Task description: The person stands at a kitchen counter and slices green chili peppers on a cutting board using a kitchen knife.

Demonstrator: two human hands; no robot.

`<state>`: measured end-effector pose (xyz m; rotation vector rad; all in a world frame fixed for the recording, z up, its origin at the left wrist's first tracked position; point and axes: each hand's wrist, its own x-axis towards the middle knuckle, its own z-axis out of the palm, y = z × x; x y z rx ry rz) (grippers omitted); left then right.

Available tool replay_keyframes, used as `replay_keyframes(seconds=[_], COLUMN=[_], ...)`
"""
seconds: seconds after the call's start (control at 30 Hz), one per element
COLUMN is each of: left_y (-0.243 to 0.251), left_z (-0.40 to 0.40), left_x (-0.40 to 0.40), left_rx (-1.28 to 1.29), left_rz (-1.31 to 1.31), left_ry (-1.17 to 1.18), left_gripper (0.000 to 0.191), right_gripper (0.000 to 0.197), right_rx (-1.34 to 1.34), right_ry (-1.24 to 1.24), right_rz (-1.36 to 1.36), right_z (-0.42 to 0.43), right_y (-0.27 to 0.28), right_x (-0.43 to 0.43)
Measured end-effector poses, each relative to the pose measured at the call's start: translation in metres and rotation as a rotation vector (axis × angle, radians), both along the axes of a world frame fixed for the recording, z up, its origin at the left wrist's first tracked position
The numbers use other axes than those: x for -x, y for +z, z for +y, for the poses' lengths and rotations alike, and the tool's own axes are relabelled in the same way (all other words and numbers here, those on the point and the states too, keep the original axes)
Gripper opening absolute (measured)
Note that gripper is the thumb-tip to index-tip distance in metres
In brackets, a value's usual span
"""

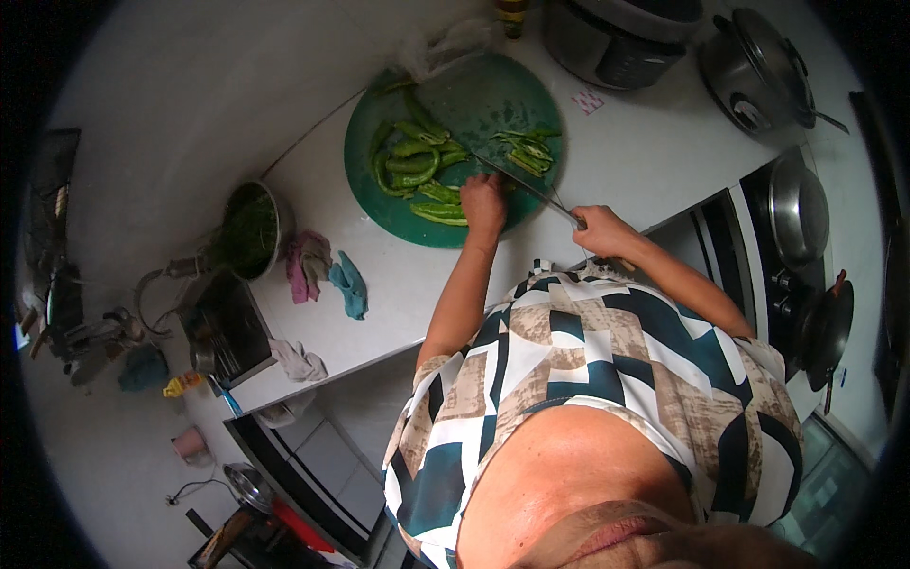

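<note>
My right hand (606, 231) grips the handle of a kitchen knife (530, 187), whose blade slants up and left over a round green cutting board (455, 238). Close beside the blade, my left hand (485, 203) presses down with bent fingers on a green pepper, mostly hidden by the hand. Halved green peppers (437, 212) lie just left of that hand. Several whole long green peppers (412, 160) are heaped on the board's left part. Cut pepper strips (527, 153) lie at its right side, beyond the blade.
A steel pot (284, 220) of greens stands by the sink (231, 334) at left. Cloths (348, 284) lie on the white counter (398, 299). An electric cooker (618, 50) and a lidded pot (757, 78) stand at the back right. A stove (782, 281) bears pans further right.
</note>
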<state>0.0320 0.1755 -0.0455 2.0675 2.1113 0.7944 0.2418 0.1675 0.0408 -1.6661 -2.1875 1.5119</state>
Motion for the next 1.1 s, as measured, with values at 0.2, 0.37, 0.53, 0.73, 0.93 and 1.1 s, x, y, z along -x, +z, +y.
replay_keyframes(seconds=[0.2,0.37,0.53,0.73,0.93,1.1], left_y=[-0.007,-0.016,-0.008,-0.001,0.018,0.002], left_z=[-0.002,-0.015,-0.030,-0.040,-0.093,-0.106], left_x=[0.011,0.014,0.016,0.031,0.063,0.055], left_rx=[-0.058,0.034,0.076,0.046,-0.066,0.023], left_rz=[-0.042,0.009,0.019,0.006,-0.150,-0.139], left_ry=[0.010,0.002,0.060,0.025,0.165,0.120], left_gripper=[0.010,0.009,0.009,0.006,0.016,0.022], right_gripper=[0.027,0.026,0.025,0.023,0.023,0.014], right_rx=[-0.119,-0.027,0.276,-0.041,-0.062,0.123], right_ry=[0.043,0.022,0.004,0.069,0.042,0.001], right_rz=[0.022,-0.027,-0.117,-0.026,0.026,0.050], right_z=[0.010,0.002,-0.011,-0.004,-0.011,-0.018], right_y=[-0.013,0.016,0.013,-0.017,-0.001,0.002], right_x=[0.027,0.023,0.023,0.035,0.018,0.010])
